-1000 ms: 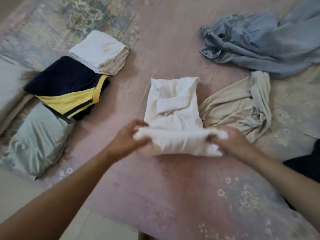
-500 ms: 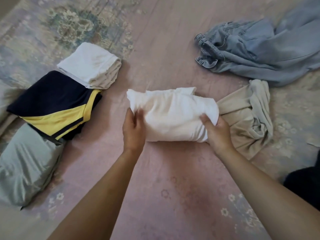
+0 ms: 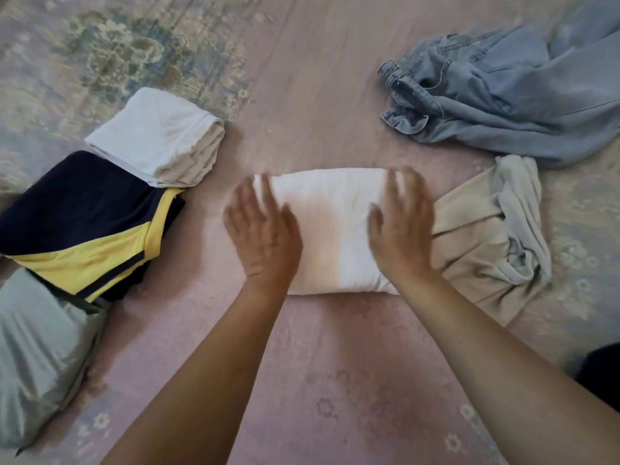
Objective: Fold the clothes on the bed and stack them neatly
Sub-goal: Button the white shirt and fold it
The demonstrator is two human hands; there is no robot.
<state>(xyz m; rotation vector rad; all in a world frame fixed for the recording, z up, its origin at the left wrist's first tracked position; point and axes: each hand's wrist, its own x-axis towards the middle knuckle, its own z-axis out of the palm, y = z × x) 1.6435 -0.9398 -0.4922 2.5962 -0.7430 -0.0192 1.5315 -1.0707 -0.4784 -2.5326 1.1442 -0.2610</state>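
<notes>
Both flat palms, left hand [image 3: 265, 234] and right hand [image 3: 401, 229], press the folded white garment [image 3: 330, 229]; I'd smooth outward evenly so it stacks flat.

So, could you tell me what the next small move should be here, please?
Probably lift the folded white garment over to the folded clothes on the left: both hands lie flat on it, and it looks fully folded.

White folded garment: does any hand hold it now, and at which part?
Nothing is held. Left hand and right hand lie flat on the white folded garment.
</notes>
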